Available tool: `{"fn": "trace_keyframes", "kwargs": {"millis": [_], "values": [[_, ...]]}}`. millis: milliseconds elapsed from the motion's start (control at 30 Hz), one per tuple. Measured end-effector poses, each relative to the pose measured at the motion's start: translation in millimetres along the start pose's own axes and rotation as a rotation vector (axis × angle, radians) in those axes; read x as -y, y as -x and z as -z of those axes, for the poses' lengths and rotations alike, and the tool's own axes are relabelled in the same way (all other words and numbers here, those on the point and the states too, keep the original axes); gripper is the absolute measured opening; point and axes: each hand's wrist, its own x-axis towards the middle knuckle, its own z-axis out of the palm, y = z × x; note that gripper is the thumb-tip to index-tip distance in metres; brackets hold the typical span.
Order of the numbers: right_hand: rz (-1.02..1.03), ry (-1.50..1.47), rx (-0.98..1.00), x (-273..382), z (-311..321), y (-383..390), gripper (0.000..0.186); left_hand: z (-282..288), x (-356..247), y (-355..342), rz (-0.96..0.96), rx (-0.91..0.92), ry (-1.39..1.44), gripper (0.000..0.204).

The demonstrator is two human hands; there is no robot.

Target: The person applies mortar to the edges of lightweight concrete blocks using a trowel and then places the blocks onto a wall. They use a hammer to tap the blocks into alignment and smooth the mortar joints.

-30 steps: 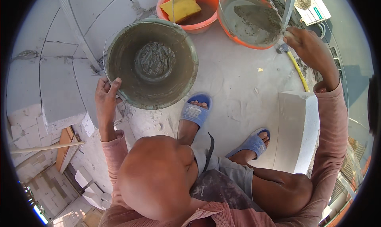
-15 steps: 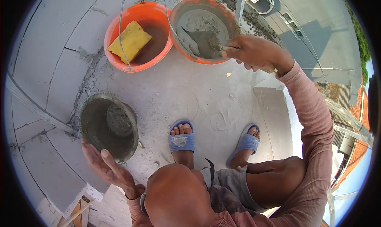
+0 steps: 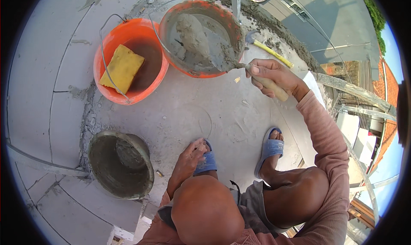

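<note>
My right hand (image 3: 276,76) is closed around the pale handle of a trowel (image 3: 274,87). The blade is in the orange mortar bucket (image 3: 205,75), with a heap of wet grey mortar (image 3: 192,35) on it or just beyond it. More mortar coats the inside of this bucket. Over my left slipper hovers my left hand (image 3: 187,160), its fingers loosely bent and apart, with nothing visible in them. A dark bucket (image 3: 147,159) smeared with mortar stands left of that hand.
Left of the mortar bucket, an orange bucket (image 3: 100,80) holds brownish water and a yellow sponge (image 3: 122,68). A hammer with a yellow handle (image 3: 274,53) lies at the right. Pale block walling (image 3: 34,99) runs along the left, and a metal pole (image 3: 355,91) crosses at the right.
My right hand has turned, and the trowel has brought up a heap of mortar inside the bucket. My left hand has moved right, from the dark bucket's rim to above my left foot.
</note>
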Motion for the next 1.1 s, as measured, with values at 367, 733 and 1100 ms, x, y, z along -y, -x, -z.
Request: {"fn": "trace_keyframes", "kwargs": {"millis": [367, 733, 1100], "values": [[0.078, 0.323, -0.144, -12, -14, -22, 0.069, -17, 33, -13, -0.076, -0.185, -0.054, 0.058], [0.133, 0.004, -0.07, -41, -14, -6, 0.055, -34, 55, -24, -0.216, -0.459, -0.122, 0.04], [0.407, -0.368, -0.767, -145, -33, 187, 0.045, -36, 62, -33, -0.208, -0.463, -0.205, 0.042]]}}
